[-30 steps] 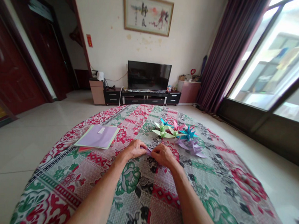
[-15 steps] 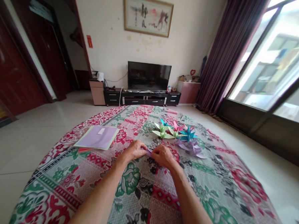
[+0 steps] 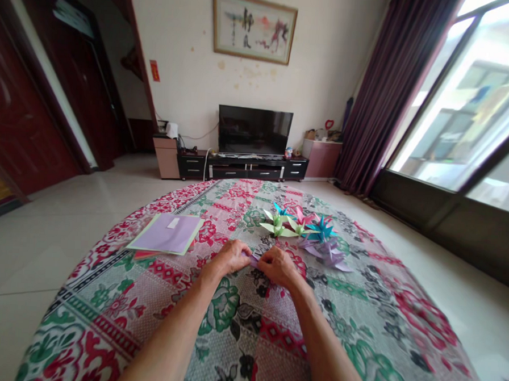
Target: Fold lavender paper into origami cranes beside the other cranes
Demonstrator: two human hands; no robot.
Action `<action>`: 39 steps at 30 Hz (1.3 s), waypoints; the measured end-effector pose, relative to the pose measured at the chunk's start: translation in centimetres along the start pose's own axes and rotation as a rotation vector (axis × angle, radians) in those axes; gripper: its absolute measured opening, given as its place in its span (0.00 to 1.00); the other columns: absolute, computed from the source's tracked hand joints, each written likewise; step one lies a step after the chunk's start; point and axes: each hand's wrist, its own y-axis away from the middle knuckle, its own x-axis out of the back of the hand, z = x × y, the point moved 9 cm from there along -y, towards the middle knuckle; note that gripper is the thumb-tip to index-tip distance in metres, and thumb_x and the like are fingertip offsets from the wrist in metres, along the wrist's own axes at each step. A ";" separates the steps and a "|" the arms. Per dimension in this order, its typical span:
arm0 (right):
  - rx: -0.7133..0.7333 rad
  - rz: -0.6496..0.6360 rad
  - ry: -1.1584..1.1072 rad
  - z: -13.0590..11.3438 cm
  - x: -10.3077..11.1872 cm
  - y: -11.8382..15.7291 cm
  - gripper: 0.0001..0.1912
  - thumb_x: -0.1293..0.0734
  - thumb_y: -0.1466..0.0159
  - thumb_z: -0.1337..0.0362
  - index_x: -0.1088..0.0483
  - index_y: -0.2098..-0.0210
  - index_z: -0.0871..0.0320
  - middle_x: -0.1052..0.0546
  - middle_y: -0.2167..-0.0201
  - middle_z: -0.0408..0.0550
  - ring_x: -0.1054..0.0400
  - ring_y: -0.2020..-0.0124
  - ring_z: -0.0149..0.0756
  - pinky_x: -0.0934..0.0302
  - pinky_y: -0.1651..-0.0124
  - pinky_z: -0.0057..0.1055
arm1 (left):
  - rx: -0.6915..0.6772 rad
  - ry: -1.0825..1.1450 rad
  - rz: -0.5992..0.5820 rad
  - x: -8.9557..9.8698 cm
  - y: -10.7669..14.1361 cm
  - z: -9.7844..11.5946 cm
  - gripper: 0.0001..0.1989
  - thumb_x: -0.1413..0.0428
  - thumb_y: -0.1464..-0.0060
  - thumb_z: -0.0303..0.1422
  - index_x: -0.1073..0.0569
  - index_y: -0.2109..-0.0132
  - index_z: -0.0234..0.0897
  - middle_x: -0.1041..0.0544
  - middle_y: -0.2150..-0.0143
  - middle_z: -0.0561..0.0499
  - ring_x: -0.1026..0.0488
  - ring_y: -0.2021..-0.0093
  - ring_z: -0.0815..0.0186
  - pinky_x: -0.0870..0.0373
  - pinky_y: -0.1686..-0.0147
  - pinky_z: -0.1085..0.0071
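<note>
Between my hands is a small folded piece of purple paper, mostly covered by the fingers. My left hand is closed on its left end, thumb and fingers pinched together. At the right end my right hand pinches the same paper. Both hands are low over the patterned tablecloth. Beyond my right hand lies a cluster of folded paper cranes: green ones, blue ones, pink ones and purple ones.
To the left rests a stack of square paper sheets, purple on top, with a small white slip on it. Past the round table's far edge stand a low black cabinet and a television. Tall windows are on the right.
The view has shifted very slightly. Both hands keep their pinch on the purple paper in almost the same place, with a little more of it showing between them.
</note>
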 end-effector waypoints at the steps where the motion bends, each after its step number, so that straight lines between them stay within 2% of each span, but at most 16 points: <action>1: 0.002 0.000 0.007 0.1 -0.1 0.0 0.11 0.38 0.48 0.67 0.27 0.82 0.61 0.30 0.84 0.44 0.44 0.81 0.25 0.56 0.78 0.23 | -0.001 -0.006 -0.005 -0.1 0.0 0.0 0.13 0.41 0.60 0.38 0.21 0.66 0.38 0.21 0.69 0.48 0.28 0.69 0.64 0.35 0.69 0.74; 6: 0.011 -0.026 0.018 0.2 -0.5 0.0 0.12 0.38 0.48 0.66 0.29 0.84 0.61 0.35 0.87 0.41 0.45 0.83 0.23 0.58 0.79 0.23 | -0.024 -0.019 -0.006 -0.1 0.0 0.1 0.14 0.42 0.60 0.38 0.21 0.64 0.38 0.22 0.68 0.48 0.27 0.67 0.64 0.34 0.67 0.74; 12: 0.016 -0.048 -0.027 0.1 -0.3 0.1 0.09 0.38 0.49 0.65 0.28 0.81 0.61 0.32 0.83 0.41 0.41 0.80 0.24 0.55 0.77 0.22 | -0.033 -0.049 -0.002 0.2 0.2 0.4 0.13 0.42 0.59 0.36 0.21 0.64 0.38 0.21 0.67 0.49 0.27 0.66 0.65 0.34 0.67 0.76; 16: 0.025 -0.061 -0.043 0.1 -0.1 0.1 0.13 0.40 0.47 0.65 0.32 0.85 0.61 0.37 0.86 0.40 0.47 0.81 0.24 0.58 0.78 0.23 | -0.020 -0.047 -0.004 0.3 0.2 0.5 0.13 0.43 0.59 0.35 0.21 0.64 0.37 0.21 0.67 0.48 0.27 0.67 0.64 0.35 0.68 0.75; 21: -0.040 -0.052 -0.069 1.0 0.0 -0.2 0.16 0.44 0.45 0.63 0.37 0.86 0.61 0.43 0.86 0.39 0.50 0.82 0.24 0.61 0.79 0.24 | -0.018 -0.042 -0.006 0.4 0.4 0.6 0.14 0.44 0.59 0.34 0.21 0.63 0.37 0.22 0.68 0.48 0.27 0.68 0.64 0.35 0.69 0.75; 25: -0.046 -0.051 -0.091 1.3 -0.2 -0.2 0.16 0.43 0.46 0.61 0.37 0.86 0.61 0.45 0.86 0.39 0.51 0.82 0.24 0.61 0.79 0.24 | -0.012 -0.044 -0.012 0.3 0.4 0.5 0.14 0.44 0.59 0.34 0.21 0.63 0.38 0.22 0.69 0.49 0.28 0.68 0.64 0.35 0.70 0.75; 32: -0.100 -0.013 -0.032 1.0 -0.2 -0.1 0.17 0.39 0.47 0.59 0.37 0.88 0.61 0.47 0.88 0.39 0.53 0.84 0.23 0.62 0.80 0.24 | -0.025 -0.035 -0.007 0.1 0.1 0.4 0.15 0.42 0.60 0.39 0.21 0.64 0.37 0.22 0.69 0.48 0.27 0.69 0.64 0.35 0.70 0.75; 35: -0.113 0.007 0.008 0.8 -0.2 0.0 0.17 0.39 0.47 0.59 0.35 0.88 0.61 0.45 0.88 0.39 0.51 0.84 0.23 0.62 0.80 0.23 | -0.023 -0.024 -0.004 0.0 0.0 0.2 0.15 0.42 0.60 0.39 0.21 0.64 0.38 0.21 0.69 0.49 0.27 0.68 0.65 0.35 0.70 0.75; 39: -0.105 0.081 0.060 0.7 0.0 0.1 0.14 0.37 0.48 0.60 0.30 0.84 0.60 0.35 0.84 0.42 0.45 0.82 0.25 0.58 0.78 0.23 | -0.009 -0.013 0.003 0.0 -0.1 -0.1 0.13 0.41 0.61 0.38 0.21 0.65 0.39 0.21 0.69 0.50 0.27 0.68 0.66 0.35 0.70 0.76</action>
